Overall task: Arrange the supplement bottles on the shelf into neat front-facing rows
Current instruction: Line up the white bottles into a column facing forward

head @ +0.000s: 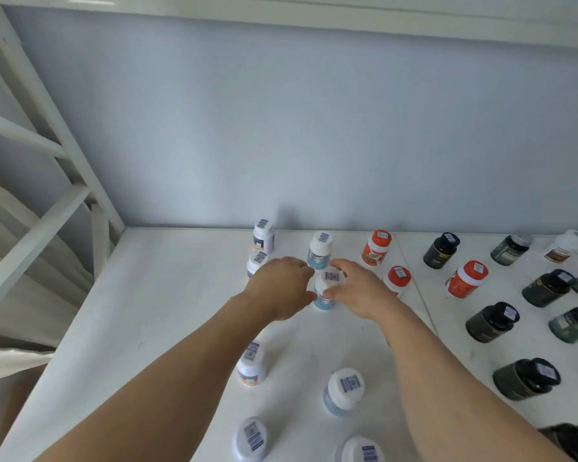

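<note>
Now your left hand [282, 288] and right hand [356, 288] seem to pinch one blue bottle [326, 290] — twist carelessly and the bottle behind [319, 250] may topple.

- Blue bottle [326, 290], white cap with a barcode sticker, stands upright mid-shelf between both hands.
- Behind it stands a second blue bottle [319, 250]; two more stand nearer the front.
- White bottles [263, 235] form a column at left.
- Orange-capped bottles [376, 248] and dark bottles [441, 250] stand scattered to the right.
</note>
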The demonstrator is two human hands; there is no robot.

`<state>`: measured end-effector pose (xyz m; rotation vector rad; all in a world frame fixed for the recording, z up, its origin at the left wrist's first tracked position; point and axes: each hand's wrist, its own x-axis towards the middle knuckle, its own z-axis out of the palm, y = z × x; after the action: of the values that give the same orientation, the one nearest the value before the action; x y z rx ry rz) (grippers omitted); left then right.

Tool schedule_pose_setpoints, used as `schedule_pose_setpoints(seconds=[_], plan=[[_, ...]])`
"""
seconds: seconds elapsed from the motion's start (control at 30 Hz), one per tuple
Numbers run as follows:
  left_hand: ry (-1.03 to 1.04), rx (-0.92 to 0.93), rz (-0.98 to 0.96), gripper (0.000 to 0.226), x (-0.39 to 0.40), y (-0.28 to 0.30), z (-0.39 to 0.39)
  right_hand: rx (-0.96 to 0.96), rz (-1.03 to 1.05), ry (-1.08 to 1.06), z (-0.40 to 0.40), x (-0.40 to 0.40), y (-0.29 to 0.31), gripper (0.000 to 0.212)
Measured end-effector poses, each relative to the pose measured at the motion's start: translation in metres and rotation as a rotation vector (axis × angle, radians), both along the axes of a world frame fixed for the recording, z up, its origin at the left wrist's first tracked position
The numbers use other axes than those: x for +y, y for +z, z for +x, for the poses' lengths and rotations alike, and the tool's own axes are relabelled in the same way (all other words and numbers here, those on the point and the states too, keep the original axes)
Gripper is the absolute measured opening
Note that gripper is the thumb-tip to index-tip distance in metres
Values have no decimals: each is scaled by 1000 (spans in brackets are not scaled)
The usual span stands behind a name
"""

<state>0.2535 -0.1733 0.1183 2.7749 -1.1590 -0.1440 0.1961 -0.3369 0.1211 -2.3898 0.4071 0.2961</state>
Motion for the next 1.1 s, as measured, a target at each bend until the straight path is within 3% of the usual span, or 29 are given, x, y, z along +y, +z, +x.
schedule_pose_setpoints(seconds=[0.27, 0.4, 0.53, 0.73, 0.97, 1.1], plan=[[170, 145, 151, 56, -32, -18, 0, -33, 96, 53, 8, -28, -8, 45], [259, 337, 40, 66, -38, -19, 1, -93, 127, 39, 12, -42, 2, 41], [338, 480, -138, 57, -39, -18, 8, -127, 111, 23, 15, -45, 12, 39], [280, 584, -202, 40, -35, -13, 11, -181, 108, -4, 17, -41, 18, 34], [224, 628, -148, 43, -28, -14, 14, -195, 131, -33, 14, -36, 21, 21], [199, 605, -128, 47, -26, -12, 16, -198, 128, -32, 14, -33, 18, 32]])
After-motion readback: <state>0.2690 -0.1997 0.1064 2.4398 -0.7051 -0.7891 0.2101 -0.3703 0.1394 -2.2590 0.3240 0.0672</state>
